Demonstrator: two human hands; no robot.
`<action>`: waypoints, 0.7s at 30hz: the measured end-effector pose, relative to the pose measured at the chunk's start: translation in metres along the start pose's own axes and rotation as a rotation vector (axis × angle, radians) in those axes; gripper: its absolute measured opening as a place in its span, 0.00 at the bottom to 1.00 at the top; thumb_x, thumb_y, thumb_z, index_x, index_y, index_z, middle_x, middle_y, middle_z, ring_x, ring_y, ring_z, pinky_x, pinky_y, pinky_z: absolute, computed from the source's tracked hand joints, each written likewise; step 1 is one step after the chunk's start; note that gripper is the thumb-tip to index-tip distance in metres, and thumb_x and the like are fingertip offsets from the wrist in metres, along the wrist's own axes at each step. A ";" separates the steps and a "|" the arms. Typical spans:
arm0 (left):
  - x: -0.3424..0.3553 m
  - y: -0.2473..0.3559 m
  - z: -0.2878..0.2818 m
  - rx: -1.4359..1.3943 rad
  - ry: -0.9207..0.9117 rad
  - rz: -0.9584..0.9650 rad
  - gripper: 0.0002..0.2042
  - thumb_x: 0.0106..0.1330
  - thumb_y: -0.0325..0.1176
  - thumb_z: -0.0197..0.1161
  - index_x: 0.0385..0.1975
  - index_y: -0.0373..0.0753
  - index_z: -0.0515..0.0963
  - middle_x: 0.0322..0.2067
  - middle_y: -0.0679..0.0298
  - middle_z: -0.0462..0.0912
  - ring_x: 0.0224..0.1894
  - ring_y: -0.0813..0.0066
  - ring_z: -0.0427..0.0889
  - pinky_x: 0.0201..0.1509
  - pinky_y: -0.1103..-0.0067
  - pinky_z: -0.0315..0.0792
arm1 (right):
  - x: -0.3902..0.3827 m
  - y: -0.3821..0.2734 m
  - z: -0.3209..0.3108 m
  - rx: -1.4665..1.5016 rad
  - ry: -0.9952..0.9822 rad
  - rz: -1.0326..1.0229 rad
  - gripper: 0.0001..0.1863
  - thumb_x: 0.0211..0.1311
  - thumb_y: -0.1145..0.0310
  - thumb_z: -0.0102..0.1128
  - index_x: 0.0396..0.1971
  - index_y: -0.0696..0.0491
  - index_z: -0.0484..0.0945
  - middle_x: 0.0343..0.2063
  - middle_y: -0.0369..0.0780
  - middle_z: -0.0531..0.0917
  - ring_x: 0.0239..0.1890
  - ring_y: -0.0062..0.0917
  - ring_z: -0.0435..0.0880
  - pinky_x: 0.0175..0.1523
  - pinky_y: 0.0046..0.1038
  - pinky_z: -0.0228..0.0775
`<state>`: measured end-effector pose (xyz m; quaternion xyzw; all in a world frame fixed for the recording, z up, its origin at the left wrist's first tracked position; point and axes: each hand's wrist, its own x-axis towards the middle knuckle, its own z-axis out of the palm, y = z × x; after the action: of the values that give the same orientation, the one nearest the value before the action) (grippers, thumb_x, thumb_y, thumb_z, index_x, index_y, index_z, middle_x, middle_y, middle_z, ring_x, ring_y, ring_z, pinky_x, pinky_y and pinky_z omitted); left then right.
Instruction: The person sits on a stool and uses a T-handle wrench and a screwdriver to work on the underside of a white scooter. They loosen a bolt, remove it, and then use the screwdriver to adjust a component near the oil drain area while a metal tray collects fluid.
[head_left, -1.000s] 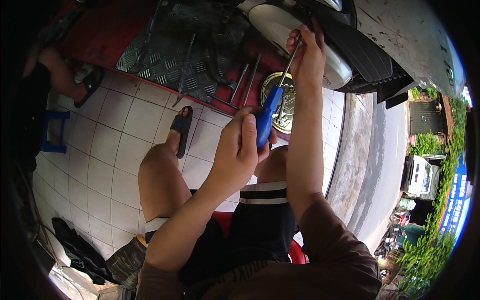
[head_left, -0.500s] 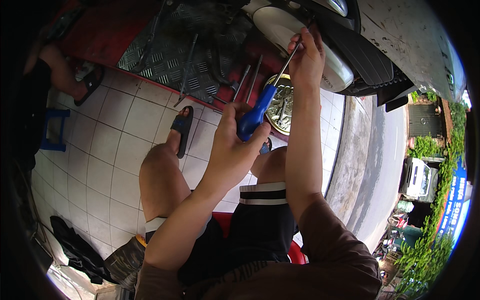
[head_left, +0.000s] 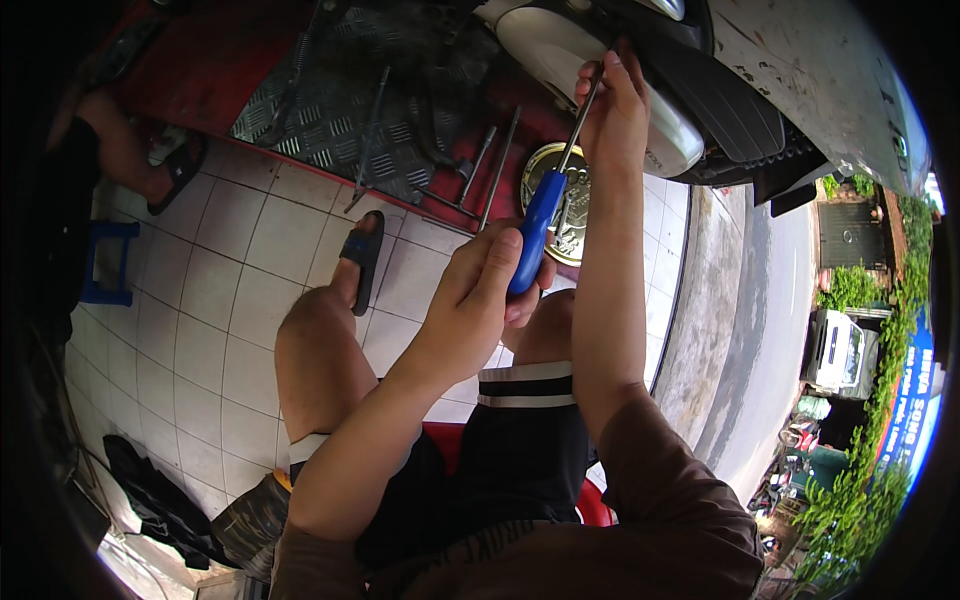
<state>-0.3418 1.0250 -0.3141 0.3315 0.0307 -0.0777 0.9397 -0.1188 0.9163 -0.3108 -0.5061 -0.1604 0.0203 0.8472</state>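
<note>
My left hand (head_left: 480,285) is closed around the blue handle of a screwdriver (head_left: 539,225). Its metal shaft slants up and away to the right. Near the far end of that shaft, my right hand (head_left: 615,115) pinches it with thumb and fingers. The tip points into the dark underside of a motorbike (head_left: 750,110), beside its silver-white exhaust cover (head_left: 545,45); where the tip meets the bike is hidden. Partly behind the handle and my right forearm is a round gold-rimmed dish (head_left: 526,180) with small metal parts in it.
A red platform (head_left: 215,85) with a patterned metal plate (head_left: 310,145) spans the far side. Long metal tools (head_left: 478,165) lie near its edge. Another person's leg (head_left: 130,145) and a blue stool (head_left: 108,262) are at left. Beyond the tiled floor (head_left: 235,290), a road (head_left: 745,300) runs at right.
My left hand has turned around the handle, its thumb moving from the right side to the top. The handle has tilted more upright, while my right hand stays near the tip.
</note>
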 end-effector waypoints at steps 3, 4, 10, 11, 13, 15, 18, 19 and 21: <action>0.000 0.002 -0.002 -0.135 -0.040 -0.059 0.20 0.77 0.45 0.40 0.45 0.32 0.70 0.29 0.64 0.74 0.18 0.87 0.60 0.24 0.86 0.58 | 0.003 0.003 -0.006 0.085 -0.037 0.010 0.34 0.64 0.75 0.56 0.67 0.59 0.51 0.25 0.43 0.78 0.25 0.26 0.77 0.32 0.25 0.71; 0.000 0.003 -0.002 -0.187 -0.037 -0.080 0.19 0.77 0.44 0.40 0.45 0.32 0.70 0.29 0.64 0.74 0.18 0.87 0.60 0.24 0.86 0.59 | 0.004 0.003 -0.007 0.124 -0.059 0.018 0.38 0.64 0.76 0.56 0.69 0.59 0.45 0.24 0.44 0.79 0.24 0.28 0.78 0.32 0.27 0.72; 0.002 0.000 -0.002 0.389 0.241 0.088 0.16 0.67 0.35 0.59 0.48 0.32 0.67 0.35 0.63 0.72 0.27 0.83 0.69 0.27 0.85 0.64 | 0.006 0.006 -0.012 0.085 -0.062 0.022 0.37 0.64 0.75 0.57 0.69 0.60 0.47 0.24 0.44 0.80 0.23 0.29 0.81 0.30 0.26 0.76; 0.004 -0.007 0.001 0.513 0.307 0.245 0.17 0.64 0.32 0.61 0.47 0.31 0.67 0.34 0.61 0.72 0.29 0.80 0.71 0.27 0.84 0.66 | 0.007 0.006 -0.011 0.061 -0.050 0.011 0.37 0.64 0.75 0.57 0.68 0.60 0.48 0.24 0.44 0.80 0.23 0.29 0.81 0.30 0.26 0.76; 0.010 -0.015 -0.005 0.765 0.362 0.555 0.21 0.58 0.23 0.65 0.49 0.30 0.65 0.36 0.55 0.73 0.35 0.70 0.76 0.27 0.82 0.70 | 0.007 0.007 -0.010 0.015 -0.025 -0.011 0.37 0.63 0.75 0.58 0.68 0.61 0.49 0.24 0.45 0.81 0.23 0.29 0.82 0.29 0.26 0.77; 0.008 -0.017 -0.007 0.800 0.401 0.511 0.20 0.58 0.23 0.64 0.49 0.30 0.65 0.37 0.54 0.73 0.35 0.68 0.77 0.27 0.80 0.71 | 0.007 0.006 -0.009 -0.019 -0.003 -0.018 0.38 0.62 0.75 0.59 0.68 0.61 0.50 0.25 0.45 0.81 0.23 0.30 0.83 0.29 0.26 0.77; 0.006 -0.016 -0.007 0.812 0.414 0.462 0.16 0.63 0.24 0.60 0.48 0.30 0.66 0.32 0.54 0.76 0.29 0.66 0.79 0.25 0.77 0.72 | 0.006 0.007 -0.007 -0.046 0.031 -0.038 0.39 0.60 0.76 0.61 0.67 0.61 0.50 0.25 0.46 0.82 0.23 0.30 0.83 0.29 0.26 0.77; 0.005 -0.016 -0.009 0.797 0.406 0.428 0.14 0.65 0.25 0.58 0.48 0.30 0.66 0.29 0.54 0.77 0.27 0.65 0.79 0.25 0.76 0.72 | 0.006 0.007 -0.007 -0.050 0.042 -0.047 0.39 0.60 0.77 0.61 0.67 0.62 0.50 0.26 0.46 0.82 0.23 0.30 0.83 0.30 0.26 0.77; 0.005 -0.015 -0.008 0.765 0.395 0.389 0.12 0.68 0.28 0.55 0.48 0.29 0.66 0.25 0.56 0.77 0.22 0.66 0.79 0.24 0.76 0.72 | 0.006 0.007 -0.007 -0.047 0.033 -0.057 0.39 0.59 0.77 0.61 0.67 0.62 0.50 0.27 0.46 0.82 0.23 0.30 0.83 0.30 0.25 0.77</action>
<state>-0.3398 1.0180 -0.3306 0.6621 0.1155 0.1586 0.7233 -0.1098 0.9152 -0.3183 -0.5211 -0.1613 -0.0161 0.8379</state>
